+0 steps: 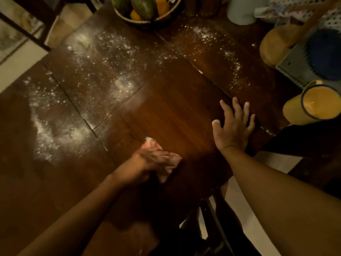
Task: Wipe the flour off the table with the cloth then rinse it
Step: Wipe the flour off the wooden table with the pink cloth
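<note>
White flour (96, 58) is scattered over the dark wooden table (177, 108), thickest at the left and far middle, with a thinner streak of flour at the far right. My left hand (153, 159) presses a crumpled pale pink cloth (171, 163) onto the table near the front edge; hand and cloth are motion-blurred. My right hand (234, 126) lies flat on the table with fingers spread, holding nothing. The wood between my hands and out to the table's middle shows no flour.
A woven basket of fruit (147, 10) stands at the far edge. A yellow cup with a blue rim (313, 104) sits at the right edge, behind it a blue brush on a metal tray (317, 58), a wooden board (273, 43) and a white container (241, 10).
</note>
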The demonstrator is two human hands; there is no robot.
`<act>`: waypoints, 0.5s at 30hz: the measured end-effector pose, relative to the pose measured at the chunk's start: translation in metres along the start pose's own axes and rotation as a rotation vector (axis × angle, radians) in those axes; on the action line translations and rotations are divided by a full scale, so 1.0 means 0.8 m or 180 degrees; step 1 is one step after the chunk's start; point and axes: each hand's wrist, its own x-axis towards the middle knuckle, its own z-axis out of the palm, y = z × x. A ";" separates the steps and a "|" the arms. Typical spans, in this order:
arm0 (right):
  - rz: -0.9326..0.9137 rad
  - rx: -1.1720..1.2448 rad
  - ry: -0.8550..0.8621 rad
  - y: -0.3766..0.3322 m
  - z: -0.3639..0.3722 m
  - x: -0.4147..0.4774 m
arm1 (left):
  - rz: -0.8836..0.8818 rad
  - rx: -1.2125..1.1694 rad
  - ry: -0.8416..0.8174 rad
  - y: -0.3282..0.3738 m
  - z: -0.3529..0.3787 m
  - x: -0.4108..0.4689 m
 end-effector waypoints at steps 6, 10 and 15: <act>-0.0063 -0.0095 -0.0078 0.000 0.003 -0.002 | -0.2691 0.0014 0.2975 0.007 0.021 -0.082; -0.0468 -0.0551 -0.0610 -0.003 0.003 -0.025 | -0.1320 0.0378 0.2150 0.053 0.077 -0.064; -0.1424 -0.0731 -0.1360 -0.013 -0.002 -0.081 | -0.0309 0.1184 0.0131 0.027 0.138 -0.154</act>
